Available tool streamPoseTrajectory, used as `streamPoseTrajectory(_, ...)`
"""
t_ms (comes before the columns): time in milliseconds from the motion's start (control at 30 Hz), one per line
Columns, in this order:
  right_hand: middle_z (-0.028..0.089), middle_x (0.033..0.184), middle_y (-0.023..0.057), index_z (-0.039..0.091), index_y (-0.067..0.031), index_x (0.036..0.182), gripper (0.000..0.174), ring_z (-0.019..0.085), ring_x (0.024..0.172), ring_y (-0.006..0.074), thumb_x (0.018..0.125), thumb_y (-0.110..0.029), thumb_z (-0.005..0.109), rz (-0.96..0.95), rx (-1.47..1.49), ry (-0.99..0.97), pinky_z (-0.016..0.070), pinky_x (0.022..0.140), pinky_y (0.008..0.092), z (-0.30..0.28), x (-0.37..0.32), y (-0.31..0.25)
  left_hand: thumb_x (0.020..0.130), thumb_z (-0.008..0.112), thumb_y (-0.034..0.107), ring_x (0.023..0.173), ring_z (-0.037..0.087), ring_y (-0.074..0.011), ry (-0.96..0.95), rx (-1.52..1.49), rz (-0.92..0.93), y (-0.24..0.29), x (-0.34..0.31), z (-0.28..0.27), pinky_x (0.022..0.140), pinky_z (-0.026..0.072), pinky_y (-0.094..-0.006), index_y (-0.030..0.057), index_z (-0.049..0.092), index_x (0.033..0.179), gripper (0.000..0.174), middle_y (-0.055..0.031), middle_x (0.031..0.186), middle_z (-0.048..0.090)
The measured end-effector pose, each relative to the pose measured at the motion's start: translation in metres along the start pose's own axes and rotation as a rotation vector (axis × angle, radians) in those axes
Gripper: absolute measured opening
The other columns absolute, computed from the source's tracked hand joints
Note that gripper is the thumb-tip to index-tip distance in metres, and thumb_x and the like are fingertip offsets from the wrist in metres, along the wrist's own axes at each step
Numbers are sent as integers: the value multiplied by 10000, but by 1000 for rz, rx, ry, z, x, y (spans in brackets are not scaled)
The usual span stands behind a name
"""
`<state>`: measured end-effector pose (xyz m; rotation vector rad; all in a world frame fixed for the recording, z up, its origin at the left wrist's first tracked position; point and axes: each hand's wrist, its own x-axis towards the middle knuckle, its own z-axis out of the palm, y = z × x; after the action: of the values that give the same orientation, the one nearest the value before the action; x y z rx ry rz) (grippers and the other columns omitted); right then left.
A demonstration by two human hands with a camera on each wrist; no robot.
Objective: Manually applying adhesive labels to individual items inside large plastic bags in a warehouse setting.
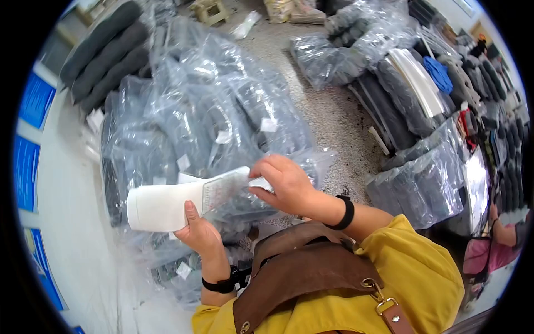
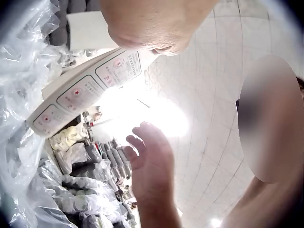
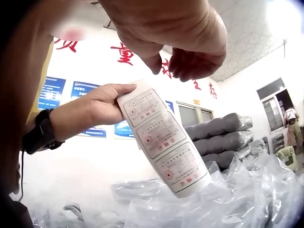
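Observation:
My left hand [image 1: 201, 235] pinches a white strip of labels [image 1: 158, 207], its thumb lying over the near edge. The blank part curls to the left, and a printed part extends right. Red stamps and dark-framed printing show on the strip [image 3: 165, 142] in the right wrist view. My right hand [image 1: 286, 185] hovers at the strip's right end, fingers bent loosely and thumb apart from them. The left wrist view shows this right hand [image 2: 153, 164] away from the strip, with nothing visible between its fingers. Below both hands lie grey rolls in clear plastic [image 1: 206, 111], with small white labels on them.
Grey padded rolls [image 1: 105, 53] are stacked at the back left, beside a white wall with blue posters [image 1: 26, 167]. More wrapped bundles [image 1: 417, 189] stand on the right, across a strip of speckled floor [image 1: 328, 122]. Another person in pink [image 1: 489, 253] is at the far right.

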<state>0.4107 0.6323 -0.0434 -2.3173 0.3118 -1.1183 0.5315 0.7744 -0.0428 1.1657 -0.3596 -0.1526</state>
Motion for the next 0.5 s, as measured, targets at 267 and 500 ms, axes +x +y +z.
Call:
streamPoseTrajectory(267, 582, 656, 103, 585, 8, 759, 155, 565, 575, 144, 741, -143, 614, 565, 441, -128, 446, 527, 260, -62, -17, 30, 838, 560, 112, 901, 540, -197, -367, -22, -8, -40, -52, 124, 806, 428, -314, -70, 501, 1033, 273, -124, 1014, 554)
streamPoseTrajectory(500, 573, 629, 175, 601, 22, 717, 166, 545, 525, 269, 697, -136, 553, 578, 305, -59, 439, 514, 326, -121, -13, 93, 842, 534, 98, 911, 540, -191, -431, -321, -387, -71, -62, 208, 802, 434, -326, -33, 477, 1079, 278, -97, 1022, 539)
